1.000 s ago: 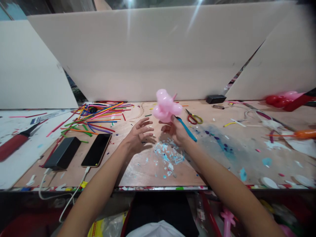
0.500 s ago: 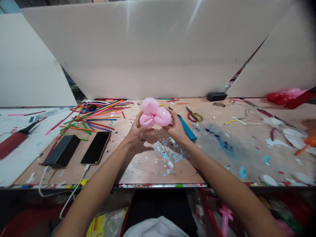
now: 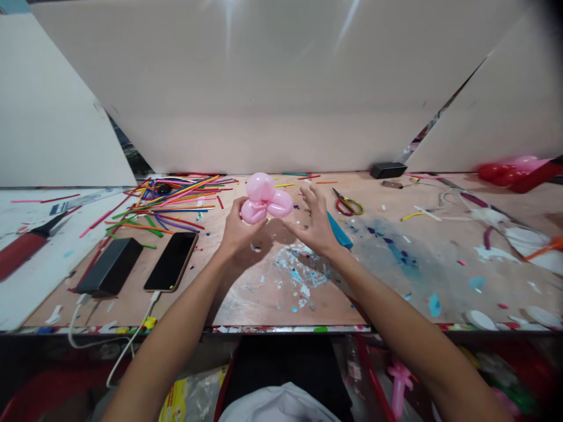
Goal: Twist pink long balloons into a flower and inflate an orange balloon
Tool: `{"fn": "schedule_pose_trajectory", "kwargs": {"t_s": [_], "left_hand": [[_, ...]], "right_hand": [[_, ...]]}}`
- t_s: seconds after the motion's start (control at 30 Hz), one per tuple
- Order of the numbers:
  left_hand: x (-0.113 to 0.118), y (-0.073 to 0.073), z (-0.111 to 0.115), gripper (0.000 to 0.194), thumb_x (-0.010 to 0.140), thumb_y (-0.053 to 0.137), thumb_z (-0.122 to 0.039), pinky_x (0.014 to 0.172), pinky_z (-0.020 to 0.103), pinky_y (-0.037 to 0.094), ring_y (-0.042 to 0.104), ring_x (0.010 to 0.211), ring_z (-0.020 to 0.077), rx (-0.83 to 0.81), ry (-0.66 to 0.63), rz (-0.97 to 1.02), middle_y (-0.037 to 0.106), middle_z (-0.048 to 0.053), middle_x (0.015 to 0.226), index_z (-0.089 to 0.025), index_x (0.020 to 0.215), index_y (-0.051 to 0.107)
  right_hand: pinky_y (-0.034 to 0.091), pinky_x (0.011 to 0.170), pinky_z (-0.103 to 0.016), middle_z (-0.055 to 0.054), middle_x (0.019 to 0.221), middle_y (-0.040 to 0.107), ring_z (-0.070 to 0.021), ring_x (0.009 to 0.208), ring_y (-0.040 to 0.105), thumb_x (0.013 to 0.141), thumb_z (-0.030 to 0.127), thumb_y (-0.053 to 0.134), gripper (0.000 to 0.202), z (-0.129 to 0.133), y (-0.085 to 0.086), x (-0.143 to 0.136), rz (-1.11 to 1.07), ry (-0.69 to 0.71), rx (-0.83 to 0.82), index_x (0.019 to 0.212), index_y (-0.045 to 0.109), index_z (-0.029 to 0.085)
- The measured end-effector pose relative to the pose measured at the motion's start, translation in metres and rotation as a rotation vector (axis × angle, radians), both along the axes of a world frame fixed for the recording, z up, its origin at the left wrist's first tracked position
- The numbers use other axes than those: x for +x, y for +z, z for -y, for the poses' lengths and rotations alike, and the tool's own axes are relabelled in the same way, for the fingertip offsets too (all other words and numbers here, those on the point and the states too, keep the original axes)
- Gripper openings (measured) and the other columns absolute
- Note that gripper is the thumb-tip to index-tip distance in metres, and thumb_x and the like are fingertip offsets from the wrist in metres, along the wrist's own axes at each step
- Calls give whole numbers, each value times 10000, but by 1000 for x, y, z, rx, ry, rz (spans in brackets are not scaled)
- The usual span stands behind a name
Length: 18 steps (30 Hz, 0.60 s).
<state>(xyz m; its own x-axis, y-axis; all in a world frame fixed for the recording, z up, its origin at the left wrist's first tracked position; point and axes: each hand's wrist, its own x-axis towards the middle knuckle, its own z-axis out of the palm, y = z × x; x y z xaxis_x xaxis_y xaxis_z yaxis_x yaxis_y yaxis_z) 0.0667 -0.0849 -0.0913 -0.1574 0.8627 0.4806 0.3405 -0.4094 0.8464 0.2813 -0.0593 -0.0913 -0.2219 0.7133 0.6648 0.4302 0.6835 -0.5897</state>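
A pink twisted balloon (image 3: 260, 186) with three rounded loops is held above the middle of the table. My left hand (image 3: 240, 230) grips its lower left loop, thumb in front and fingers behind. My right hand (image 3: 317, 224) is just right of the balloon, apart from it, with fingers spread and nothing in them. Beyond my right wrist lies a blue tool (image 3: 338, 230), partly hidden by that hand. Scissors (image 3: 347, 204) with a red and a yellow handle rest farther right.
Many uninflated balloons (image 3: 189, 193) lie in a heap at the back left. A phone (image 3: 171, 262) and a black box (image 3: 111, 266) with white cables sit at left. A red pump (image 3: 21, 253) lies far left. White boards (image 3: 272, 88) stand along the back.
My right hand has let go of the balloon and opened beside it. My left hand has shifted the balloon slightly to the left.
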Motion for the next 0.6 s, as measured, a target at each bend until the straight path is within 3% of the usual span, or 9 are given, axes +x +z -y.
{"fn": "schedule_pose_trajectory", "kwargs": {"t_s": [0.13, 0.3, 0.43, 0.53, 0.6], "left_hand": [[2, -3, 2, 548, 660, 812, -348, 891, 379, 469, 613, 990, 244, -56, -121, -4, 650, 68, 1113, -231, 1147, 589], [15, -1, 13, 603, 657, 805, -284, 997, 403, 431, 594, 1118, 272, -11, -193, -131, 647, 86, 1206, -204, 1214, 590], [19, 2, 15, 519, 700, 767, -302, 896, 363, 473, 614, 1027, 244, -31, -182, -155, 656, 74, 1130, -193, 1175, 586], [20, 3, 16, 460, 707, 758, -329, 826, 369, 480, 618, 919, 234, -92, -152, -147, 661, 57, 1040, -204, 1121, 601], [19, 4, 18, 473, 690, 773, -326, 878, 415, 473, 607, 979, 265, -145, -174, -56, 654, 71, 1082, -216, 1121, 613]], "right_hand": [[328, 1113, -607, -80, 1536, 353, -379, 1403, 350, 778, 430, 748, 426, 7, 5, -1, 184, -134, 316, 1178, 663, 309], [345, 1110, -561, -33, 1499, 418, -337, 1377, 388, 837, 284, 673, 108, 7, 1, -4, 255, -176, 358, 915, 747, 289], [407, 1042, -511, -78, 1328, 566, -298, 1241, 508, 869, 289, 642, 123, 5, 3, -2, 133, -173, 322, 887, 762, 270], [471, 901, -456, -87, 1027, 662, -264, 998, 589, 862, 373, 672, 151, 3, 5, -1, 32, -210, 221, 857, 761, 252], [477, 814, -418, -72, 873, 663, -243, 871, 589, 859, 397, 677, 182, 1, 4, -1, 31, -191, 163, 795, 743, 239]]}}
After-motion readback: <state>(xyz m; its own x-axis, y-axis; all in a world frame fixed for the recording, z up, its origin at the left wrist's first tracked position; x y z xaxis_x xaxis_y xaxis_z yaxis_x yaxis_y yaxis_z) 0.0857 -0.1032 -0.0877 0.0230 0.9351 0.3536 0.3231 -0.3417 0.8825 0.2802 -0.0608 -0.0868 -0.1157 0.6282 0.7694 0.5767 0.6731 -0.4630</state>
